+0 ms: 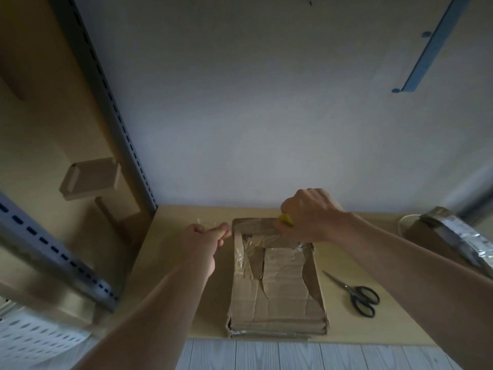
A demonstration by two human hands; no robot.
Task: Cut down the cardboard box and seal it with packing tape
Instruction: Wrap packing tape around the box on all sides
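A flattened brown cardboard box (277, 287) lies on the pale wooden table (170, 289), its top flaps torn and patched with clear tape. My left hand (205, 241) pinches the free end of a strip of clear packing tape (205, 222) just left of the box's far left corner. My right hand (306, 217) rests on the far edge of the box, closed around something with a yellow part (286, 219), most of it hidden by my fingers. The tape runs along that far edge between my hands.
Black-handled scissors (354, 292) lie on the table right of the box. A second carton with silver tape (450, 241) sits at the far right. A slotted metal shelf post (117, 124) and wooden brackets (90, 177) stand at left. A white wall is behind.
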